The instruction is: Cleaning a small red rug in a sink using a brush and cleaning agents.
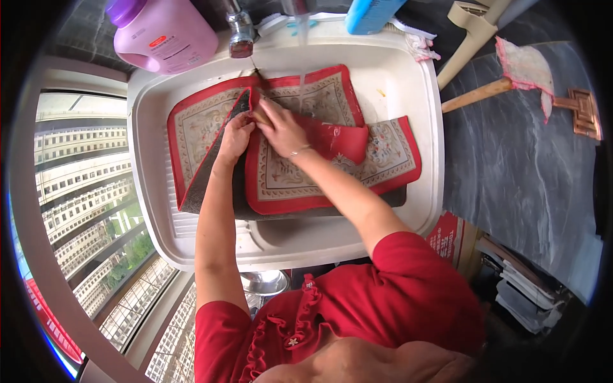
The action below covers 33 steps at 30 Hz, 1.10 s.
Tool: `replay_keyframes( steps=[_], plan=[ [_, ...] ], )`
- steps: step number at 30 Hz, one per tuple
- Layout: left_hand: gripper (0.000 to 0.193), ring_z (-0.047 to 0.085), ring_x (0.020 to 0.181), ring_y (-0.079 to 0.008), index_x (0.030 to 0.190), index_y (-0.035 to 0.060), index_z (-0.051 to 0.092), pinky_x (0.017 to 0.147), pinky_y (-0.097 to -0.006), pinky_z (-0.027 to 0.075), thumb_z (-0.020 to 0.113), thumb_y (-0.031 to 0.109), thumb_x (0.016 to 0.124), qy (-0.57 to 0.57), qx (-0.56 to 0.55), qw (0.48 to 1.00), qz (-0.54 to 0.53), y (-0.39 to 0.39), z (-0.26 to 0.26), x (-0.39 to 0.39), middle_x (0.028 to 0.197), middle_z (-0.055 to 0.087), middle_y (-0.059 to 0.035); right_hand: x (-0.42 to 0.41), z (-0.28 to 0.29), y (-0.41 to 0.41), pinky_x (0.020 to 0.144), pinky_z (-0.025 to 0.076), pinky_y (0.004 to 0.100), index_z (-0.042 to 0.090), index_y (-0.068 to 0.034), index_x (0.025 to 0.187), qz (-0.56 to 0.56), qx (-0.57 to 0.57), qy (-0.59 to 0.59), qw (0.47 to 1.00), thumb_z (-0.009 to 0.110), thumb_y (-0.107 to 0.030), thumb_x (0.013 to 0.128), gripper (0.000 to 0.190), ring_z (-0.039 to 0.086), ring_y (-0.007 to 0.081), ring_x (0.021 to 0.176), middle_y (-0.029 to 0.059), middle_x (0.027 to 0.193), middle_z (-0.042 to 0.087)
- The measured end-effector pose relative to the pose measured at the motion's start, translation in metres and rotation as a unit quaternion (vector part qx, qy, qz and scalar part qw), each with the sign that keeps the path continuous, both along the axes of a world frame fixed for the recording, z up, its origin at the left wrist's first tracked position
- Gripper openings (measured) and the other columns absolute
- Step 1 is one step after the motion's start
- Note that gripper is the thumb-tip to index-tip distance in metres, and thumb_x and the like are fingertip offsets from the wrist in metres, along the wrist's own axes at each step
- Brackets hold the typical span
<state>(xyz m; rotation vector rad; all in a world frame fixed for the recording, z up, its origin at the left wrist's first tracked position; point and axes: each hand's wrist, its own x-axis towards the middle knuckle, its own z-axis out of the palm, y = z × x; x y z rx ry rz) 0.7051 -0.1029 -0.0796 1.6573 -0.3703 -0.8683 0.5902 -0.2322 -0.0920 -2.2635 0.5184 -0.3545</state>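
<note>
A red-bordered floor mat with a beige floral pattern and dark backing lies folded in a white laundry sink. My left hand pinches a raised red edge of it. My right hand is closed around a small tan, wooden-looking object, mostly hidden under the fingers, and presses it against the mat beside that edge. A thin stream of water falls onto the mat beyond my right hand. The red part of the mat right of my wrist looks wet.
Behind the sink stand a purple detergent bottle, a metal tap and a blue container. A rag hangs on the sink's back right corner. At right, a wooden handle crosses the dark marble surface. Windows border the left.
</note>
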Motion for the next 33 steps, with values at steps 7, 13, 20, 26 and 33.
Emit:
replay_keyframes(
  steps=[7,13,20,26,33],
  plan=[
    [0.039,0.06,0.111,-0.0194,0.131,-0.0084,0.052,0.098,-0.0306,0.044,0.053,0.006,0.095,-0.019,0.059,0.995,0.079,0.006,-0.006,-0.007,0.121,0.064,-0.0145,-0.029,0.007,-0.046,0.079,0.054,0.0468,0.042,-0.032,0.146,-0.006,-0.024,0.112,0.993,0.057,-0.045,0.094,0.055,0.062,0.0393,0.099,0.0221,0.113,0.056],
    [0.035,0.061,0.103,-0.0178,0.127,-0.0066,0.057,0.092,-0.03,0.048,0.053,0.006,0.095,-0.058,0.039,0.997,0.027,-0.011,0.01,-0.009,0.113,0.067,-0.0116,0.007,0.012,-0.001,0.082,0.054,0.0442,0.044,-0.025,0.144,0.001,0.035,0.005,0.999,0.056,-0.043,0.095,0.053,0.061,0.0392,0.104,0.0203,0.127,0.055],
    [0.043,0.063,0.111,-0.0263,0.126,-0.0058,0.061,0.098,-0.0374,0.048,0.062,0.015,0.088,-0.194,0.211,0.958,0.03,0.014,0.016,-0.008,0.122,0.066,-0.0203,-0.039,-0.011,-0.04,0.085,0.051,0.0532,0.041,-0.033,0.145,-0.01,-0.005,0.187,0.982,0.055,-0.044,0.095,0.053,0.061,0.045,0.097,0.0253,0.108,0.059],
    [0.031,0.068,0.099,-0.0287,0.113,0.0001,0.067,0.088,-0.0382,0.053,0.064,0.009,0.083,-0.226,0.102,0.969,0.024,-0.016,-0.007,-0.006,0.105,0.07,-0.0224,0.012,0.005,0.004,0.106,0.04,0.0449,0.043,-0.011,0.146,0.052,0.047,-0.116,0.991,0.056,-0.032,0.098,0.054,0.048,0.0415,0.128,0.0238,0.14,0.05],
    [0.039,0.065,0.102,-0.0405,0.11,-0.0023,0.065,0.089,-0.044,0.052,0.064,0.024,0.082,-0.209,0.126,0.96,0.134,-0.007,0.0,-0.047,0.104,0.066,-0.029,-0.036,-0.01,-0.047,0.101,0.043,0.0475,0.038,-0.014,0.15,0.079,-0.007,0.161,0.984,0.049,-0.038,0.1,0.056,0.051,0.0437,0.121,0.0252,0.137,0.051]
  ],
)
